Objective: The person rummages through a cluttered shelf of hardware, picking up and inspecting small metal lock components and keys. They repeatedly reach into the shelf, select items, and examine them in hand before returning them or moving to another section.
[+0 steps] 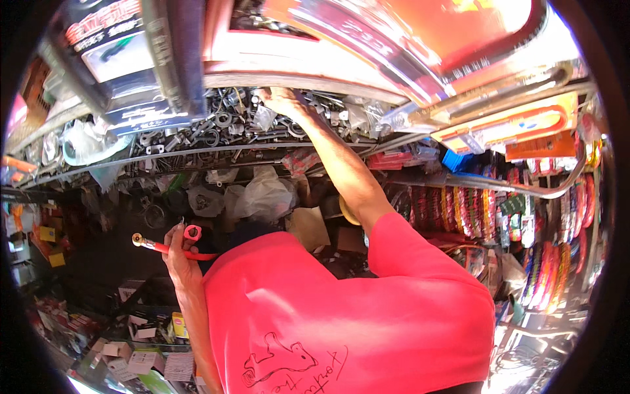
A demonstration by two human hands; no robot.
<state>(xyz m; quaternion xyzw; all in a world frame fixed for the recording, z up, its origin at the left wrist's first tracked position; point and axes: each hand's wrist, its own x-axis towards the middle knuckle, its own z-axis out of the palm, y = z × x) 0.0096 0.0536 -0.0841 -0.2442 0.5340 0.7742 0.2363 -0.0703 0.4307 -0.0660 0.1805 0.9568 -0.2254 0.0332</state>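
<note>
My left hand [177,253] is closed round a red hose [161,247] at the lower left. A brass ring-shaped fitting [137,240] ends the hose beyond my fingers. A pinkish-red hexagonal piece with a hole [192,232] sits at my thumb; whether it joins the hose I cannot tell. My right arm stretches far forward over a long trough of loose bolts, nuts and washers [223,121]. Among them my right hand [281,100] has its fingers curled down; what they grip is hidden. A small clear plastic bag [264,118] lies just beside that hand.
A wooden ledge [315,84] runs behind the trough, and a metal rail [230,148] along its near side. Packaged saw frames [505,125] stand at right. Below are crumpled plastic bags [262,194], small cartons [146,361] at lower left, and colourful packaged strips [472,210] at right.
</note>
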